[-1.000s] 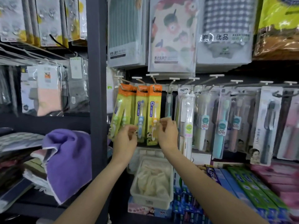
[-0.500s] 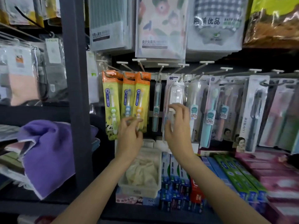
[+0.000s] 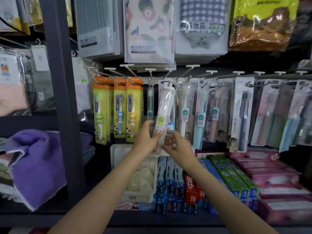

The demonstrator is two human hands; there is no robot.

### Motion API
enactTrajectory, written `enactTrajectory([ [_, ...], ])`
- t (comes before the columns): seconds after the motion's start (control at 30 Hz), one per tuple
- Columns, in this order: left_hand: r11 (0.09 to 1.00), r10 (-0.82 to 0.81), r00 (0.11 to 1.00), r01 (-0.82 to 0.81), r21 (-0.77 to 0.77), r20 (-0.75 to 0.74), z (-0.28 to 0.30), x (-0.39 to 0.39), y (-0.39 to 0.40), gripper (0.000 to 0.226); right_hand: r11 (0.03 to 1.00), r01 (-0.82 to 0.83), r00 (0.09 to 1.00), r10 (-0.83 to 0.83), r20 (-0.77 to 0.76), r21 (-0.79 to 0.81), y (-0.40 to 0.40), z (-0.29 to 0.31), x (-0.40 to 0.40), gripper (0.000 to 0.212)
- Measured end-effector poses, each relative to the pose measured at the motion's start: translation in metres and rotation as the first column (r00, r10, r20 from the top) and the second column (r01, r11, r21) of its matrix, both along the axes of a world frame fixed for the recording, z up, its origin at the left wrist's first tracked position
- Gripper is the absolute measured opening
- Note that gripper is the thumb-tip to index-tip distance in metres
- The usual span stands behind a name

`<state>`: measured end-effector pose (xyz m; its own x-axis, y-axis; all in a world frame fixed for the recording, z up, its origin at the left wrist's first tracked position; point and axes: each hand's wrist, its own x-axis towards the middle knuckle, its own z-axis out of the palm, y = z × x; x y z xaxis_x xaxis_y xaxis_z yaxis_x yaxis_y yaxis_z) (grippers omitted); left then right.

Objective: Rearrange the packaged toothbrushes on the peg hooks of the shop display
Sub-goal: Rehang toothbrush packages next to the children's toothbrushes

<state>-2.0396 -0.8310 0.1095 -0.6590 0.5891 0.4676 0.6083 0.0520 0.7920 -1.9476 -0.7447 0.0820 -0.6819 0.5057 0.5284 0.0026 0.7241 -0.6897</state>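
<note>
glossy clear plastic toothbrush case [image 3: 164,114]; shiny yellow-and-orange card blister packs [image 3: 118,108]; soft matt purple cloth towel [image 3: 36,164]; matt dark metal shelf post [image 3: 65,98].

One clear tube-shaped toothbrush pack [image 3: 164,114], white brush inside, round green label and pink sticker low on its front, hangs tilted from a peg hook [image 3: 169,76], lower end swung left. Left of it, three yellow-and-orange children's toothbrush packs [image 3: 118,109] hang upright side by side. A slim teal toothbrush [image 3: 150,105] hangs between the two. To the right, overlapping clear packs [image 3: 200,115] hold white, teal and pink brushes.
</note>
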Motion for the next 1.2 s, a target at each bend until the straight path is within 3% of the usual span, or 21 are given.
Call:
enactTrajectory([
  [0.07, 1.0, 0.013, 0.999, -0.014, 0.02, 0.034, 0.0, 0.005, 0.005, 0.044, 0.976, 0.202, 0.969, -0.186, -0.164, 0.085, 0.01, 0.003, 0.014, 0.039],
  [0.13, 1.0, 0.015, 0.998, -0.017, 0.022, 0.062, 0.0, 0.011, 0.01, 0.04, 0.905, 0.419, 0.866, -0.372, -0.334, 0.076, 0.024, 0.012, 0.028, 0.042],
  [0.2, 0.999, 0.012, 0.997, -0.014, 0.029, 0.07, -0.003, 0.016, 0.018, 0.041, 0.864, 0.503, 0.816, -0.476, -0.328, -0.002, 0.044, 0.021, 0.035, 0.053],
  [0.3, 0.998, 0.044, 0.997, -0.046, 0.041, 0.06, -0.009, 0.02, 0.024, 0.039, 0.9, 0.419, 0.884, -0.435, -0.169, -0.124, 0.064, 0.028, 0.034, 0.059],
  [0.4, 0.997, 0.074, 0.997, -0.074, 0.037, 0.012, -0.01, 0.019, 0.025, 0.036, 0.926, 0.304, 0.906, -0.354, -0.233, -0.223, 0.069, 0.022, 0.039, 0.036],
  [0.47, 0.996, 0.091, 0.996, -0.091, 0.011, -0.014, -0.007, 0.018, 0.024, 0.036, 0.943, 0.209, 0.905, -0.286, -0.314, -0.259, 0.071, 0.018, 0.047, 0.034],
  [0.53, 0.994, 0.107, 0.994, -0.108, -0.013, -0.038, -0.005, 0.018, 0.022, 0.036, 0.957, 0.186, 0.904, -0.256, -0.343, -0.222, 0.075, 0.017, 0.056, 0.042],
  [0.7, 0.989, 0.147, 0.987, -0.148, 0.001, -0.058, -0.004, 0.033, 0.027, 0.031, 0.948, 0.316, 0.911, -0.313, -0.268, -0.032, 0.091, 0.035, 0.08, 0.042],
  [0.87, 0.986, 0.166, 0.985, -0.167, -0.017, -0.038, -0.004, 0.037, 0.028, 0.03, 0.908, 0.392, 0.916, -0.369, -0.157, 0.149, 0.1, 0.059, 0.106, 0.036],
  [0.97, 0.986, 0.161, 0.986, -0.163, -0.032, -0.036, -0.004, 0.034, 0.026, 0.031, 0.847, 0.469, 0.881, -0.432, -0.192, 0.25, 0.098, 0.071, 0.116, 0.038],
  [1.07, 0.987, 0.159, 0.987, -0.16, -0.033, -0.036, -0.004, 0.031, 0.026, 0.033, 0.827, 0.495, 0.868, -0.452, -0.206, 0.268, 0.097, 0.076, 0.12, 0.04],
  [1.2, 0.988, 0.152, 0.988, -0.153, -0.034, -0.041, -0.004, 0.031, 0.026, 0.033, 0.903, 0.365, 0.922, -0.317, -0.223, 0.226, 0.092, 0.061, 0.125, 0.041],
])
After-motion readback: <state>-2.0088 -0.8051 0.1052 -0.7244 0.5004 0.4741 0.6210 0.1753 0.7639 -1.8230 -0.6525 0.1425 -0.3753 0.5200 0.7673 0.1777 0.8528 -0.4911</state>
